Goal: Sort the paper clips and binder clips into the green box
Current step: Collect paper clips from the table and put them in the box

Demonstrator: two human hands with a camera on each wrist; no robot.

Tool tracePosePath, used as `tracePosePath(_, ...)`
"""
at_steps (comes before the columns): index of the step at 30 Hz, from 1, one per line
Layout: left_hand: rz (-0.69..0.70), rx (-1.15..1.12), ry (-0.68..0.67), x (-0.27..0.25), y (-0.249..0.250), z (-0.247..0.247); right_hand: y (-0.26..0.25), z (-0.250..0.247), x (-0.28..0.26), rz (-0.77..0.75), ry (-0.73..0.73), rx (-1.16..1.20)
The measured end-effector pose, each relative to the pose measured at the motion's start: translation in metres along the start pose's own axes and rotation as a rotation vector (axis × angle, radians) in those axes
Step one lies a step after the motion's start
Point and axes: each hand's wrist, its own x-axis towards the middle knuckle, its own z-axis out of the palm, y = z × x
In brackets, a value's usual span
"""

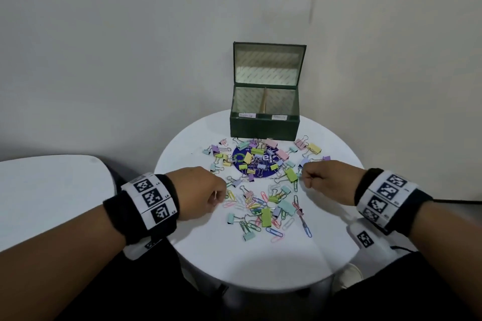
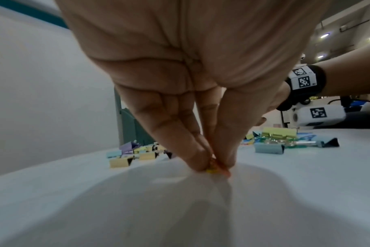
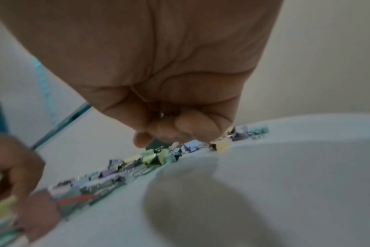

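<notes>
Your sorting has barely begun, judging by the layout. The green box (image 1: 264, 126) stands open at the far edge of the round white table (image 1: 260, 263), its lid raised, a divider splitting it into two labelled compartments; the label text is too small to read. What shows of the box interior looks empty. The whole pile of binder clips (image 1: 263, 159) and paper clips (image 1: 257, 203) lies loose on the table in front of the box, some of it over a blue round sticker (image 1: 257, 164). Nearly everything remains to be moved.

Your left hand (image 1: 200, 191) is down at the left edge of the pile, fingers drawn together. The head view does not show what it has; the left wrist view shows the fingertips (image 2: 199, 163) pinching a small yellow item (image 2: 211, 170) against the table, probably a paper clip, though its shape is hidden.

Your right hand (image 1: 322, 177) is curled at the right edge of the pile. Only the right wrist view looks into the fist (image 3: 175, 123): a glint of metal shows between the fingers, too blurred to name. I cannot tell what it holds.
</notes>
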Motion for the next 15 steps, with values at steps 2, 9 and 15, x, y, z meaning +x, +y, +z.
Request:
tracePosePath(2,0.001,-0.083,-0.005,0.003,-0.003,-0.001,-0.007,0.001,0.005,-0.061,-0.007,-0.136)
tracePosePath(9,-0.106,-1.104,-0.005,0.013,-0.038,-0.012,-0.012,-0.001,0.017,-0.113,-0.012,-0.361)
tracePosePath(15,-0.343,-2.077,0.033,0.01,-0.05,-0.016,0.001,-0.013,0.013,-0.094,0.086,-0.135)
